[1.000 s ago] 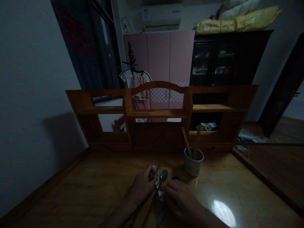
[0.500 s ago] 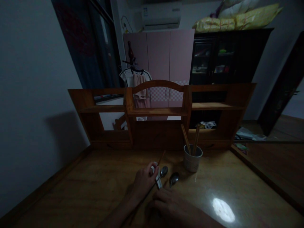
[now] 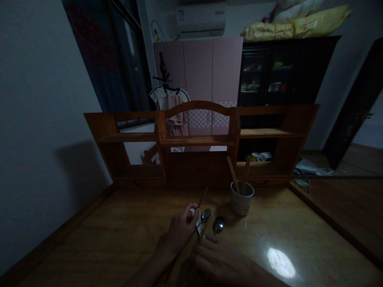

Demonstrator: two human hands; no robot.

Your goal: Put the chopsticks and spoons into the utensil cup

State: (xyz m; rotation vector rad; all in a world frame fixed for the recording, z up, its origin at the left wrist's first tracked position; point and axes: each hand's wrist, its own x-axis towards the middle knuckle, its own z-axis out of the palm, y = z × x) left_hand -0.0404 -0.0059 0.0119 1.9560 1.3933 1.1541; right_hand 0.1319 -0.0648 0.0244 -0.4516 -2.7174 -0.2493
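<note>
My left hand (image 3: pixel 181 227) is closed around a wooden chopstick (image 3: pixel 203 196) whose tip points up and away. Beside its fingers lies a white spoon (image 3: pixel 199 228), its bowl partly hidden by the hand. A metal spoon (image 3: pixel 206 215) rests just right of the white one, and a second metal spoon (image 3: pixel 219 224) lies further right. My right hand (image 3: pixel 217 257) is low over the table, fingers curled. A thin chopstick (image 3: pixel 204 229) sticks out past its fingertips; the grip itself is mostly hidden in the dim light.
A pale cup (image 3: pixel 241 203) with several chopsticks (image 3: pixel 245 175) stands behind the spoons, to the right. A wooden shelf unit (image 3: pixel 197 140) runs along the back of the table (image 3: pixel 119 231). A wall rises on the left. Bright glare (image 3: pixel 281 263) shows at front right.
My right hand has shifted slightly right, and the chopstick by its fingertips shows more clearly. My left hand stays almost in place with its chopstick.
</note>
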